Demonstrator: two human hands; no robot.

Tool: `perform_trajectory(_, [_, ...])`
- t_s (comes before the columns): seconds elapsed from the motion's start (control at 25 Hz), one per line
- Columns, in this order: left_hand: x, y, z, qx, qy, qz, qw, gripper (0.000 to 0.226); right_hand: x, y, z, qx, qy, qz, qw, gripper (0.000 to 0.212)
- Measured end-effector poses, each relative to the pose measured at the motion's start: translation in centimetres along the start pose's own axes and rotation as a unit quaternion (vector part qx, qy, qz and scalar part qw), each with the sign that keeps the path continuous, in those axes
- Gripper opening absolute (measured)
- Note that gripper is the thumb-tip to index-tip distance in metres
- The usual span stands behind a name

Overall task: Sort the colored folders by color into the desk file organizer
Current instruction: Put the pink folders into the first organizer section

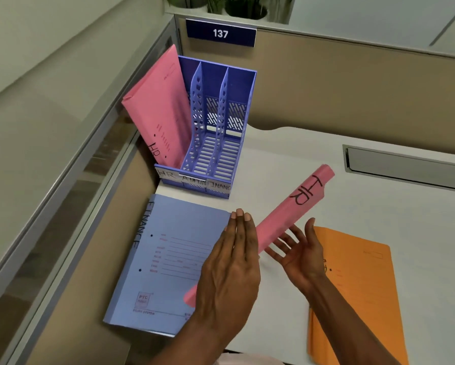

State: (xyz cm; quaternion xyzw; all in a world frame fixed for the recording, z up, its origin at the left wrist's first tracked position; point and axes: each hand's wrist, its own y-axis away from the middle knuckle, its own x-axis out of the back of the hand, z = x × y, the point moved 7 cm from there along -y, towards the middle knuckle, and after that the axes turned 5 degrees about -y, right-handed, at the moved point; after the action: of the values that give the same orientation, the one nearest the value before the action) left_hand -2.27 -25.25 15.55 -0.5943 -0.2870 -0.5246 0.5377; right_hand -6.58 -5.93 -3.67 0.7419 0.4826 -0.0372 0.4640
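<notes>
Pink folder point(295, 206) marked HR: we see it edge-on and tilted above the desk point(274, 159), sandwiched between both hands. Left hand point(231, 259) lies flat, fingers straight and together against one side. Right hand point(300, 248) has its palm open and fingers spread on the other side. In the organizer point(221, 159) behind, a second pink folder point(158, 106) leans in the left slot. Blue folder point(168, 259) and orange folder point(358, 285) lie flat on the desk.

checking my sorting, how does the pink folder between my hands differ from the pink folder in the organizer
The held pink paper folder sits between the left hand and right hand, edge-on and slanting; the other pink paper folder stands in the left slot of the blue plastic file organizer, leaning left, face showing. The first is unfiled, the second filed. Both are marked HR.
</notes>
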Motion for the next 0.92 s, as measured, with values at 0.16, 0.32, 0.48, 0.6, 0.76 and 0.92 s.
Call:
perform_trajectory(0.16, [0.7,0.0,-0.6,-0.008,-0.018,-0.006,1.0,0.083,-4.5,0.0,0.8,0.004,-0.011,-0.052,0.999,0.084])
perform_trajectory(0.32, [1.0,0.1,-2.5,0.002,-0.006,-0.003,1.0,0.078,-8.0,-0.8,0.3,0.043,-0.019,-0.07,0.996,0.037])
perform_trajectory(0.48, [2.2,-0.3,-5.5,0.052,-0.004,0.033,0.998,0.072,-11.3,-1.7,-1.4,0.082,0.051,-0.105,0.99,0.032])
perform_trajectory(0.6, [4.2,-1.1,-8.9,0.116,0.013,0.106,0.988,0.057,-15.8,-2.3,-3.2,0.108,0.141,-0.134,0.975,0.035])
perform_trajectory(0.76, [6.8,-2.1,-13.2,0.164,0.019,0.174,0.971,0.059,-24.2,-2.0,-5.9,0.142,0.225,-0.182,0.947,0.056])
perform_trajectory(0.92, [8.7,-3.3,-16.8,0.205,0.007,0.18,0.962,0.041,-33.5,-1.2,-7.8,0.176,0.303,-0.228,0.908,0.065])
